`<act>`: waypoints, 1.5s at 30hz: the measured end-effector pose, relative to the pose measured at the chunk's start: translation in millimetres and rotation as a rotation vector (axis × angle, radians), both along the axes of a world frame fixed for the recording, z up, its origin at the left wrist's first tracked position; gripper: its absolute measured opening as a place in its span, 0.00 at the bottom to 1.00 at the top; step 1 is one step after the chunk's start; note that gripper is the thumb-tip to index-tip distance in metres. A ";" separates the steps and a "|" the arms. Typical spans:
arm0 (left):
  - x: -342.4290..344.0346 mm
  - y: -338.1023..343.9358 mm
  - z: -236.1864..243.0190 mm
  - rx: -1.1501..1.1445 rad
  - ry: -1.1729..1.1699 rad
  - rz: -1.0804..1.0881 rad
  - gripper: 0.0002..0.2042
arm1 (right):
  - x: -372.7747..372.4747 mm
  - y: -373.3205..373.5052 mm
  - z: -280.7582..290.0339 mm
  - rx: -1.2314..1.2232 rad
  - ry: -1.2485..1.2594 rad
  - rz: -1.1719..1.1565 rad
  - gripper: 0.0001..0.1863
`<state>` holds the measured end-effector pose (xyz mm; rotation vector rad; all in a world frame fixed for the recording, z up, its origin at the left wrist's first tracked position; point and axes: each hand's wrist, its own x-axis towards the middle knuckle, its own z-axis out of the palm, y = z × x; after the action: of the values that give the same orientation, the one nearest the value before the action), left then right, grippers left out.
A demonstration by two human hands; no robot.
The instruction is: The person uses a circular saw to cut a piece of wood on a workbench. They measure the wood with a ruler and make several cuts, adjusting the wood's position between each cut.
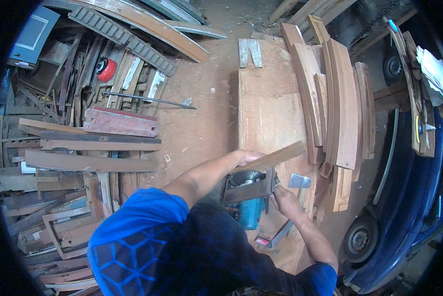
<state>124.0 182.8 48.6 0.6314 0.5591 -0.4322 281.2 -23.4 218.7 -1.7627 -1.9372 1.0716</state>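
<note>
Touching the left end of a straight brown wooden strip [283,155]: left hand [250,157], fingers mostly hidden, can't tell if clamped. Right hand [286,202] at the right end of a teal-bodied power tool with dark metal frame [251,214], fingers bent, grip unclear too. Strip crosses tool's far side, tool over near left part of long tan wooden workbench [270,108]. Flat grey metal blade [300,181] just beyond right hand

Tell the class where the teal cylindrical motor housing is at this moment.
In the head view, the teal cylindrical motor housing is below centre and slightly right, between the person's dark blue-patterned shirt and their bare right hand.
</note>
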 end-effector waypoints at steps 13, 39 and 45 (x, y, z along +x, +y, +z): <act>-22.3 2.2 -3.6 0.001 0.104 0.248 0.19 | -16.5 -7.9 -88.3 0.375 -0.155 -0.416 0.10; 10.1 -11.2 31.6 -0.069 -0.142 0.103 0.24 | 28.6 -28.2 -32.0 -0.584 0.968 -0.587 0.15; 22.9 -0.7 20.4 -0.024 -0.125 -0.055 0.25 | -15.2 -47.2 -37.5 -0.133 0.455 -0.673 0.09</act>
<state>146.9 182.1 69.0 0.6477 0.4177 -0.4467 266.0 -70.6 181.2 -1.8241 -0.9215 1.2075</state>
